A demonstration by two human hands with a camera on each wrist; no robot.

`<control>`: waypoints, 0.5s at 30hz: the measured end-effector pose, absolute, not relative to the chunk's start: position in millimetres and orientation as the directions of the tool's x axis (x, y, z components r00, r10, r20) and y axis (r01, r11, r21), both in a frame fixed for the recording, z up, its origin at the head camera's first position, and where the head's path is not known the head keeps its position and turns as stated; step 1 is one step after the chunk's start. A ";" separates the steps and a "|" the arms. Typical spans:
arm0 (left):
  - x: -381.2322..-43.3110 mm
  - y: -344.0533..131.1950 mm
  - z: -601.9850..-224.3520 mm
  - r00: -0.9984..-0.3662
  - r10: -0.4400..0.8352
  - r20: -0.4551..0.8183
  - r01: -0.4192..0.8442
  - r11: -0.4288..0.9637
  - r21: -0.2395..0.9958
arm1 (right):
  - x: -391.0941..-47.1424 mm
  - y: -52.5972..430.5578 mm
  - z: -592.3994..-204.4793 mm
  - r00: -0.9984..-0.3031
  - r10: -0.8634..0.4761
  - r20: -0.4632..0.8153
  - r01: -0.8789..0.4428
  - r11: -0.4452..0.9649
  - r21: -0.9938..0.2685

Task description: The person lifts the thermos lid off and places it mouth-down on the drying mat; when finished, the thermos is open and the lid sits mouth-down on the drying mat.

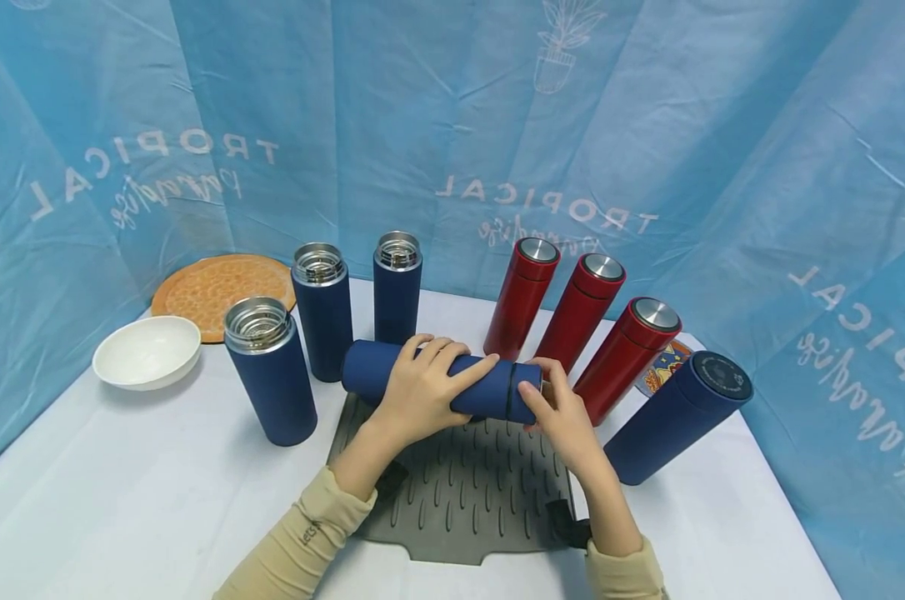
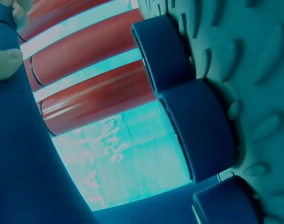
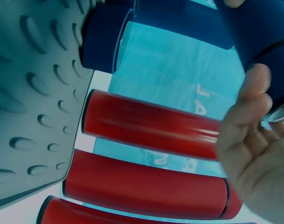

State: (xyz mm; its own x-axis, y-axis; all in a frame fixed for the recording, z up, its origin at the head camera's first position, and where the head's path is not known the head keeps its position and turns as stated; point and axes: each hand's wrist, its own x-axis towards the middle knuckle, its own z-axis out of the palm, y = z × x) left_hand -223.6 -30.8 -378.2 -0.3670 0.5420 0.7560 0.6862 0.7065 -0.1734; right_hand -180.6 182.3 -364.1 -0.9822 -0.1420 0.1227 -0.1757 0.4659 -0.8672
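A dark blue thermos bottle (image 1: pixel 381 367) lies sideways in the air above a grey ridged mat (image 1: pixel 452 500). My left hand (image 1: pixel 425 390) grips its body from above, fingers spread over it. With thumb and fingers, my right hand (image 1: pixel 565 412) holds the lid end (image 1: pixel 526 392), just past the dark seam. The right wrist view shows the right hand's (image 3: pixel 256 149) fingers curled at that lid. Below the bottle, blue lids (image 2: pixel 200 128) stand on the mat, mostly hidden in the head view. To the left stand three blue thermos bottles (image 1: pixel 271 375) with bare steel mouths.
Three red thermos bottles (image 1: pixel 523 292) with lids on stand at the back right, beside a lidded blue thermos (image 1: pixel 677 417). At the left are a white bowl (image 1: pixel 147 354) and a round orange-brown placemat (image 1: pixel 220 292). A blue curtain (image 1: pixel 422 125) surrounds the white table (image 1: pixel 160 500).
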 end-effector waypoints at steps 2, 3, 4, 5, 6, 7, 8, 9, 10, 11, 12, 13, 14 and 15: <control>-223.1 -31.2 -377.6 -0.359 0.548 0.756 0.692 0.699 -0.178 | -181.2 184.0 -365.1 -0.977 -0.155 0.146 -0.200 0.436 -0.877; -223.2 -31.2 -377.6 -0.352 0.551 0.757 0.696 0.695 -0.182 | -181.9 185.0 -365.9 -0.973 -0.165 0.162 -0.218 0.425 -0.879; -223.3 -31.3 -377.5 -0.345 0.552 0.759 0.699 0.691 -0.185 | -182.7 185.9 -366.8 -0.968 -0.176 0.179 -0.237 0.410 -0.881; -223.5 -31.4 -377.5 -0.339 0.554 0.760 0.698 0.690 -0.191 | -183.6 186.7 -368.0 -0.962 -0.186 0.197 -0.258 0.398 -0.880; -223.6 -31.6 -377.4 -0.336 0.555 0.761 0.699 0.689 -0.194 | -184.9 187.6 -369.8 -0.956 -0.195 0.218 -0.280 0.392 -0.876; -223.9 -31.7 -377.4 -0.332 0.555 0.762 0.699 0.687 -0.196 | -186.3 188.2 -371.7 -0.950 -0.203 0.239 -0.302 0.388 -0.871; -224.2 -32.0 -377.4 -0.330 0.555 0.764 0.702 0.685 -0.194 | -187.6 188.9 -373.6 -0.942 -0.212 0.259 -0.323 0.383 -0.865; -224.3 -32.4 -377.5 -0.331 0.556 0.763 0.703 0.684 -0.194 | -188.6 189.4 -375.1 -0.936 -0.219 0.274 -0.341 0.379 -0.860; -224.3 -32.6 -377.3 -0.334 0.557 0.760 0.705 0.683 -0.191 | -189.5 189.9 -376.5 -0.930 -0.226 0.290 -0.358 0.378 -0.854; -224.3 -32.9 -377.3 -0.337 0.560 0.757 0.706 0.682 -0.190 | -190.3 190.6 -378.0 -0.924 -0.232 0.303 -0.373 0.384 -0.845; -224.1 -33.4 -377.1 -0.340 0.563 0.753 0.707 0.681 -0.190 | -190.9 191.4 -379.3 -0.920 -0.237 0.313 -0.385 0.390 -0.836; -223.9 -33.9 -376.9 -0.344 0.567 0.748 0.709 0.680 -0.189 | -191.5 192.1 -380.4 -0.914 -0.244 0.323 -0.398 0.392 -0.829; -223.6 -34.4 -376.6 -0.348 0.571 0.743 0.710 0.678 -0.189 | -192.0 193.0 -381.5 -0.909 -0.252 0.332 -0.410 0.396 -0.821; -223.2 -35.0 -376.2 -0.353 0.576 0.737 0.712 0.676 -0.188 | -192.4 194.1 -382.8 -0.903 -0.263 0.341 -0.424 0.404 -0.811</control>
State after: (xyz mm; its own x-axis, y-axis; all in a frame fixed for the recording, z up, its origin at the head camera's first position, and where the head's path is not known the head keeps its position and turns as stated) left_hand -223.2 -35.0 -376.2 -0.3530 0.5762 0.7372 0.7123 0.6763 -0.1875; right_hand -192.4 194.1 -382.8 -0.9026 -0.2629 0.3409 -0.4238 0.4038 -0.8108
